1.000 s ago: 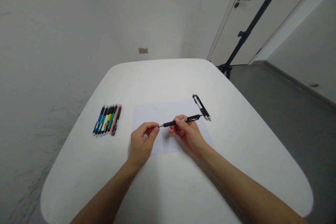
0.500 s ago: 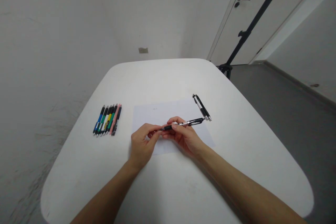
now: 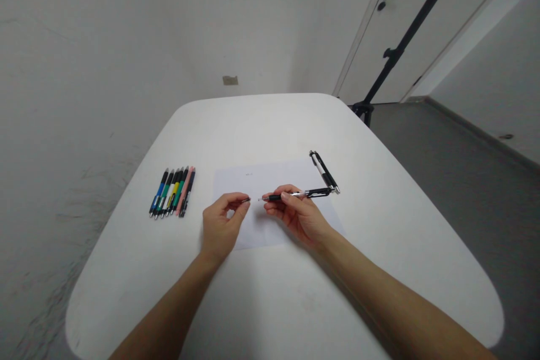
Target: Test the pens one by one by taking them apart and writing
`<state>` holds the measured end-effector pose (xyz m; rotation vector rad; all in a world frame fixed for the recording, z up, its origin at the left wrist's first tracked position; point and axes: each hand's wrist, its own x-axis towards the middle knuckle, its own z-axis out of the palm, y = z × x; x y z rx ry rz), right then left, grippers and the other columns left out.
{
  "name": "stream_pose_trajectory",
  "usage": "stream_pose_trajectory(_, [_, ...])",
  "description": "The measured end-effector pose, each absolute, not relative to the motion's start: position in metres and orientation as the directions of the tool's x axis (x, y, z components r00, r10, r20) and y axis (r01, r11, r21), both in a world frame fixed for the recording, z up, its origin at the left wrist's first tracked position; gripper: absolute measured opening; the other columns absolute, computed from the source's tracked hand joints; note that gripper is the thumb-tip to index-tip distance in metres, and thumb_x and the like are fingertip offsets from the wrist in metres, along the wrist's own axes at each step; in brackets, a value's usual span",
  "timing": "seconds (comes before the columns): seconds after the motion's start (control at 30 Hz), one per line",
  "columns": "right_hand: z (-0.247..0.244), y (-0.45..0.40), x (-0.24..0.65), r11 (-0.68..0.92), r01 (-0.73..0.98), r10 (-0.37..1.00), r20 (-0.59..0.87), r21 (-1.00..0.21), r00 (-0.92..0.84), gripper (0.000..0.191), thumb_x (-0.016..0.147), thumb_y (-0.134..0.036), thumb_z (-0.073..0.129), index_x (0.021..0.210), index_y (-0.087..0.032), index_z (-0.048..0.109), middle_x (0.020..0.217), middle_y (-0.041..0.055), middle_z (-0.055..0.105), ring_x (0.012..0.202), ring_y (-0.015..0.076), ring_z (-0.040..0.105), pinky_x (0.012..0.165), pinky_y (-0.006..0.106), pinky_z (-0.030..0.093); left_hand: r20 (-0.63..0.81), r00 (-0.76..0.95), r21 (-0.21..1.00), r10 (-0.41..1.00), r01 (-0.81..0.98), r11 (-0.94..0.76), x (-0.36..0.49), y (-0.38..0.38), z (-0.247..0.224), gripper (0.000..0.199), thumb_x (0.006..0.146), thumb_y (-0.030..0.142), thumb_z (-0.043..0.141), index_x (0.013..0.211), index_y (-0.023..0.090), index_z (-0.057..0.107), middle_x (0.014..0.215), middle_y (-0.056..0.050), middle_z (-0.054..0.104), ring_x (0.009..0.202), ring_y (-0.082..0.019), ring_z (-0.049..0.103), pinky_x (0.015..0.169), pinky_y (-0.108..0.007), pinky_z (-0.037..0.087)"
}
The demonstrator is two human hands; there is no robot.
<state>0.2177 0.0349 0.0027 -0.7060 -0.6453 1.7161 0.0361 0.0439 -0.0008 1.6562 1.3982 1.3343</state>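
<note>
My right hand (image 3: 297,214) is closed around a black and silver pen (image 3: 319,192), its clip end pointing right and its thin bare tip pointing left. Between the thumb and index finger of my left hand (image 3: 224,222) is a small dark pen tip piece (image 3: 246,199), mostly covered by the fingers. A short gap separates this piece from the pen's tip. Both hands are above a white sheet of paper (image 3: 230,180), which has a small handwritten mark near its upper edge.
On the white table (image 3: 253,129), a row of several coloured pens (image 3: 172,194) lies at the left. Two black and white pens (image 3: 324,172) lie at the right, over the paper's edge. Beyond the table are a black stand (image 3: 394,56) and a door (image 3: 367,56).
My left hand has moved left, away from the pen, with the small tip piece between its fingers. The pen's thin tip now shows. My right hand has shifted slightly right.
</note>
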Motion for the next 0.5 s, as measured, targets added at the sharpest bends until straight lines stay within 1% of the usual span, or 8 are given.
stream_pose_trajectory(0.13, [0.001,0.036,0.218,-0.229,-0.655,0.973,-0.145,-0.72,-0.18,0.024,0.069,-0.034,0.083,0.081,-0.02,0.068,0.089,0.0058,0.078,0.073,0.0126,0.072,0.075,0.025,0.058,0.293,-0.092,0.888,0.952,0.395,-0.235,0.031,0.052,0.001,0.015,0.075,0.03,0.068,0.083,0.018,0.072,0.08,-0.004,0.074,0.072,-0.016,0.067,0.072,-0.03,0.055])
stream_pose_trajectory(0.33, [-0.002,0.038,0.218,-0.223,-0.655,0.975,-0.155,-0.722,-0.161,0.022,0.071,-0.033,0.082,0.081,-0.02,0.068,0.089,0.0058,0.077,0.072,0.0138,0.072,0.074,0.028,0.059,0.21,-0.128,0.901,0.969,0.41,-0.141,0.019,0.066,-0.001,0.018,0.071,0.031,0.068,0.081,0.017,0.072,0.075,-0.004,0.074,0.068,-0.017,0.066,0.068,-0.03,0.054])
stream_pose_trajectory(0.4, [-0.002,0.038,0.218,-0.219,-0.654,0.976,-0.153,-0.724,-0.157,0.022,0.071,-0.034,0.082,0.081,-0.02,0.068,0.088,0.0059,0.077,0.072,0.0138,0.071,0.074,0.028,0.059,0.224,-0.117,0.871,0.968,0.469,-0.145,0.014,0.068,-0.002,0.017,0.073,0.03,0.066,0.081,0.017,0.071,0.074,-0.004,0.073,0.067,-0.017,0.065,0.067,-0.03,0.054])
stream_pose_trajectory(0.5, [-0.002,0.038,0.218,-0.214,-0.652,0.977,-0.152,-0.727,-0.15,0.022,0.071,-0.034,0.082,0.081,-0.02,0.068,0.088,0.0058,0.077,0.071,0.014,0.071,0.073,0.028,0.06,0.278,-0.042,0.771,0.96,0.606,-0.197,0.009,0.07,-0.002,0.013,0.074,0.025,0.062,0.081,0.018,0.071,0.076,-0.004,0.073,0.068,-0.017,0.064,0.07,-0.031,0.052])
